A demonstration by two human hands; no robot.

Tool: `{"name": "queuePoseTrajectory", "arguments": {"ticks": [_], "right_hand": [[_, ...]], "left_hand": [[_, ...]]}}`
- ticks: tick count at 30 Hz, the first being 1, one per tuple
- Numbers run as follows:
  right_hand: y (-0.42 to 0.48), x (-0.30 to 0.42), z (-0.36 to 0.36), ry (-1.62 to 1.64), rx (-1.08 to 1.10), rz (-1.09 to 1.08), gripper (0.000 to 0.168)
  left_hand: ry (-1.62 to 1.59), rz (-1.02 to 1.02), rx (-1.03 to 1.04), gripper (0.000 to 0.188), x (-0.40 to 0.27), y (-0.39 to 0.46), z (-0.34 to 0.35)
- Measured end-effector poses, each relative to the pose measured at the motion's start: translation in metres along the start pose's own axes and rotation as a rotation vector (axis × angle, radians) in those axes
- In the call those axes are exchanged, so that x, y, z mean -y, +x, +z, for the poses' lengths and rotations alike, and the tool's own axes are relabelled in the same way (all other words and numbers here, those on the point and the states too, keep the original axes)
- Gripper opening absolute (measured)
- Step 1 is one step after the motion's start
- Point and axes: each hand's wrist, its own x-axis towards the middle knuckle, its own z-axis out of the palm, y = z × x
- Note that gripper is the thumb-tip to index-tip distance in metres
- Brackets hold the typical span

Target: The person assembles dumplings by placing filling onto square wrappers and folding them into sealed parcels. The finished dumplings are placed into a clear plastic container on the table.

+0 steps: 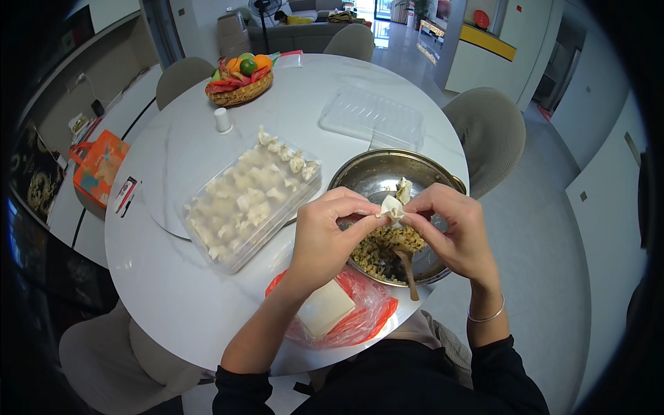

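Note:
A folded dumpling is pinched between my left hand and my right hand, above a wide steel pan. Another wrapped dumpling shows in the pan just behind it. Chopped filling lies in the pan, and a wooden spoon rests in it with its handle over the near rim. Below my left wrist, a stack of square dough wrappers sits on a red and clear plastic bag. To the left stands a clear plastic box filled with rows of dumplings.
On the white round table are a clear plastic lid or tray, a small white container, a wicker fruit basket and a marker pack. Grey chairs surround the table. A person is in the far background.

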Motion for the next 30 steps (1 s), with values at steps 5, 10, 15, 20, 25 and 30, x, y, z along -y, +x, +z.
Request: {"name": "queuePoseTrajectory", "arguments": {"ticks": [5,10,15,20,25,30], "right_hand": [[-0.002,0.003,0.001,0.022,-0.006,0.062,0.008],[-0.003,0.005,0.003,-0.028,-0.008,0.027,0.009],[-0.003,0.007,0.004,-0.089,0.044,-0.02,0.01],[-0.004,0.001,0.007,0.165,-0.028,0.176,0.014],[0.002,0.003,-0.003,0.223,0.043,0.305,0.016],[0.002,0.008,-0.002,0.115,0.052,0.239,0.01]], "left_hand": [[0.022,-0.029,0.05,0.018,-0.005,-0.001,0.0],[0.067,0.024,0.091,0.02,-0.009,-0.002,0.001],[0.12,0.051,0.034,0.017,-0.004,-0.003,0.003],[0.165,0.101,0.039,0.016,-0.006,-0.003,0.002],[0.145,0.099,0.053,0.015,-0.006,-0.003,0.002],[0.131,0.073,0.035,0.015,-0.007,-0.003,0.004]]}}
